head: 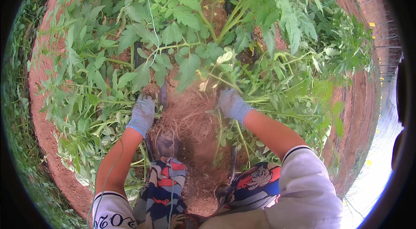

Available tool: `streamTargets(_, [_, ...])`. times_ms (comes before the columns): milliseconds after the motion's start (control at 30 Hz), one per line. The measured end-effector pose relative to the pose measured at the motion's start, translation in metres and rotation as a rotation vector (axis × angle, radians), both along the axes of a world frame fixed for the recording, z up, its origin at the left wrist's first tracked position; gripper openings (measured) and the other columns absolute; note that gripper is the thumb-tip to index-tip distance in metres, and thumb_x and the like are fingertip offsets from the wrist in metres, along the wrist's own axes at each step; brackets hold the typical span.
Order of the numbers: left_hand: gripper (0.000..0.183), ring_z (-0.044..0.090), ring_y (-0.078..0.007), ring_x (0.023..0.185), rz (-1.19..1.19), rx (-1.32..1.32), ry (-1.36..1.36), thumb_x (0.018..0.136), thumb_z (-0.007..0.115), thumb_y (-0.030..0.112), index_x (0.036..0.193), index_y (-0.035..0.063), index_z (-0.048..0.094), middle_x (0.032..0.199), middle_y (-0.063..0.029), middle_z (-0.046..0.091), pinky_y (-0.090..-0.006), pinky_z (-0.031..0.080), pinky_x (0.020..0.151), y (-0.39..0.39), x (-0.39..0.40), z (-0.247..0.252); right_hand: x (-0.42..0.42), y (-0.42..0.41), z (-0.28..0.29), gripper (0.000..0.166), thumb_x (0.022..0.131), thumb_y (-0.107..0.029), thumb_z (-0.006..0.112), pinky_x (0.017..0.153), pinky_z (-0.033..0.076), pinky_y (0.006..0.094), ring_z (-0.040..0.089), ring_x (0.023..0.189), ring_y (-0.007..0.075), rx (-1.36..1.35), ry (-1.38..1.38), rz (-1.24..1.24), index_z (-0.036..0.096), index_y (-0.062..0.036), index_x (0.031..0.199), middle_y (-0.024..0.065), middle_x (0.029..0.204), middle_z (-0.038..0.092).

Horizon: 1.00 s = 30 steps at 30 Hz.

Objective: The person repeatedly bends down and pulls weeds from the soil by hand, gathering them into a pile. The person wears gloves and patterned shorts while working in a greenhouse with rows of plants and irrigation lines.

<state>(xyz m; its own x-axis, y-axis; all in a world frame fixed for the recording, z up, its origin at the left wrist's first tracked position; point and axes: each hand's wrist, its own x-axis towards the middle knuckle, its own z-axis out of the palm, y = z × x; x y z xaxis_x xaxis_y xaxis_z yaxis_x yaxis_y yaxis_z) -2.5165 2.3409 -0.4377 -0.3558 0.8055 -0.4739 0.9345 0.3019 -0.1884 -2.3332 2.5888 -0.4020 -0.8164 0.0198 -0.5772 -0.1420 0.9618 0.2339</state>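
Note:
My left hand (143, 113), in a thin blue glove, is low among the leaves and stems at the left; its fingertips are partly hidden by foliage. My right hand (232, 103), gloved alike and soiled at the fingers, reaches to a plant stem (224, 81) on the right; whether it grips the stem cannot be told. Between both hands lies a tangle of thin, dry, brown roots (190, 108) over reddish soil. Leafy tomato plants (188, 4) with thick green stems stand ahead, some bearing yellow flowers (213, 0).
A pale green string (151, 11) hangs down into the plants ahead. Dark irrigation pipes (163, 91) run along the soil. Pulled-over or low-lying stems (279, 115) spread at the right. My shoe (167, 143) is beside the roots. Bare reddish soil (360, 115) shows at the far right.

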Motion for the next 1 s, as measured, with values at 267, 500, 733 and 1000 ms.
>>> streamTargets(267, [0.018, 0.052, -0.0200, 0.084, 0.009, 0.086, -0.052, 0.070, 0.043, 0.012, 0.086, 0.0080, 0.050, 0.079, -0.0089, 0.053, -0.0336, 0.030, 0.092, 0.001, 0.000, 0.009, 0.072, 0.149, 0.028, 0.022, 0.072, -0.016, 0.046, 0.075, 0.043, 0.0375, 0.056, 0.080, 0.0263, 0.120, 0.078, -0.405, 0.057, -0.0022, 0.085, 0.0154, 0.089, 0.056])
streamTargets(500, [0.016, 0.056, -0.0209, 0.079, -0.063, 0.053, 0.002, 0.070, 0.046, 0.011, 0.076, 0.0067, 0.060, 0.077, -0.0097, 0.058, -0.0313, 0.036, 0.079, -0.007, -0.006, -0.002, 0.188, 0.133, -0.001, 0.014, 0.070, -0.017, 0.046, 0.070, 0.041, 0.0376, 0.055, 0.064, 0.0236, 0.456, -0.075, -0.082, 0.055, -0.0069, 0.075, 0.0111, 0.068, 0.054])
streamTargets(733, [0.009, 0.057, -0.0252, 0.065, -0.080, -0.035, -0.012, 0.060, 0.052, 0.010, 0.066, 0.0073, 0.058, 0.066, -0.0119, 0.058, -0.0330, 0.043, 0.058, 0.006, -0.008, 0.002, 0.170, 0.103, 0.024, 0.029, 0.062, -0.019, 0.053, 0.063, 0.035, 0.0363, 0.051, 0.073, 0.0214, 0.210, -0.059, -0.261, 0.049, -0.0078, 0.088, 0.0070, 0.074, 0.050])
streamTargets(1000, [0.010, 0.059, -0.0254, 0.062, -0.096, -0.005, -0.187, 0.061, 0.052, 0.012, 0.065, 0.0057, 0.058, 0.064, -0.0124, 0.059, -0.0340, 0.044, 0.056, -0.013, -0.006, 0.007, 0.150, 0.112, 0.005, 0.023, 0.062, -0.018, 0.054, 0.064, 0.043, 0.0386, 0.057, 0.074, 0.0283, 0.140, -0.081, -0.591, 0.053, -0.0072, 0.083, 0.0120, 0.079, 0.057])
